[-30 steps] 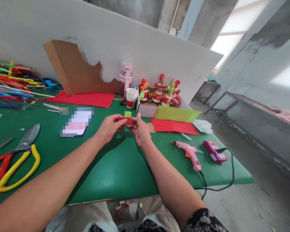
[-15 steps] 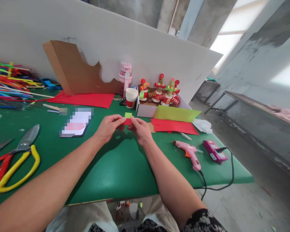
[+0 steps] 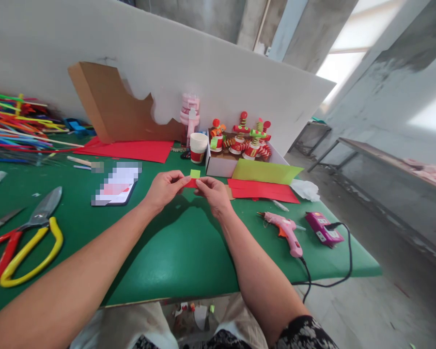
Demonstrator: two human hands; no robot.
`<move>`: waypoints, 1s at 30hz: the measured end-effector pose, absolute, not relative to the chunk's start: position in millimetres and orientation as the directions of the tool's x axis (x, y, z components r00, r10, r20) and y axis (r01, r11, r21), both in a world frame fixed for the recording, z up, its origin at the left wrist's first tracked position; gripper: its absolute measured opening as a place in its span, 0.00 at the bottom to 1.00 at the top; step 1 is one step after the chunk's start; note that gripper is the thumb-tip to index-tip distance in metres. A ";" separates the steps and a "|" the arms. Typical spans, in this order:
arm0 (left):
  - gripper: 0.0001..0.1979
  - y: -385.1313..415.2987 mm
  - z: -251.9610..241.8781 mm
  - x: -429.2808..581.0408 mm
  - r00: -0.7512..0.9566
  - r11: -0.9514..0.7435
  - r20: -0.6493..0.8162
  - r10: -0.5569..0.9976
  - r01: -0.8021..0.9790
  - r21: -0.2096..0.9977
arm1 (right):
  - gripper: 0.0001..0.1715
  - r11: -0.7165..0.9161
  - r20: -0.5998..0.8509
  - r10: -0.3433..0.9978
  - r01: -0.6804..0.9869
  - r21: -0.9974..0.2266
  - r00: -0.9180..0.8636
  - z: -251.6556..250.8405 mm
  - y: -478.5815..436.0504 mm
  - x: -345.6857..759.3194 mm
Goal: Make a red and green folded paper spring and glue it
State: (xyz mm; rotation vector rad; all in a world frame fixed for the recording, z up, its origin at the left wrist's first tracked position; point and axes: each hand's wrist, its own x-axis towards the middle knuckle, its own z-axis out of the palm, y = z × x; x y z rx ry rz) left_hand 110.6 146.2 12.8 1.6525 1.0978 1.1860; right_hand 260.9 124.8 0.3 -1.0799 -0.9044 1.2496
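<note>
Here, the left hand (image 3: 164, 190) and the right hand (image 3: 213, 195) each pinch one end of a small red-and-lime folded paper strip (image 3: 194, 178), held just above the smooth green worktop (image 3: 174, 252), nearer its far edge than its near one. The strip looks light, thin and easily creased — best gripped by fingertips on its flat ends, not its folds. Its surfaces are matte and its corners square.

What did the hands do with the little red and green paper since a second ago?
The right hand lowered its raised finger and slid its fingertips left along the red paper strip, nearer the left hand. Both hands kept pinching it, the green paper piece sticking up behind. The glue gun and scissors stayed put.
</note>
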 end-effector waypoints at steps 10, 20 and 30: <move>0.18 145.5 13.1 111.5 0.203 -0.265 0.233 0.951 0.144 0.954 | 0.10 0.035 0.004 0.992 -0.254 -0.967 0.124 0.8 124.0 261.7; 0.18 151.1 6.3 109.7 0.269 -0.195 0.175 0.947 0.048 0.980 | 0.11 0.081 0.058 0.993 -0.229 -0.970 0.106 -0.9 123.8 257.3; 0.15 147.3 8.1 112.7 0.311 -0.281 0.230 0.922 0.132 0.951 | 0.15 0.036 -0.003 0.992 -0.298 -0.954 0.128 -0.6 122.0 257.2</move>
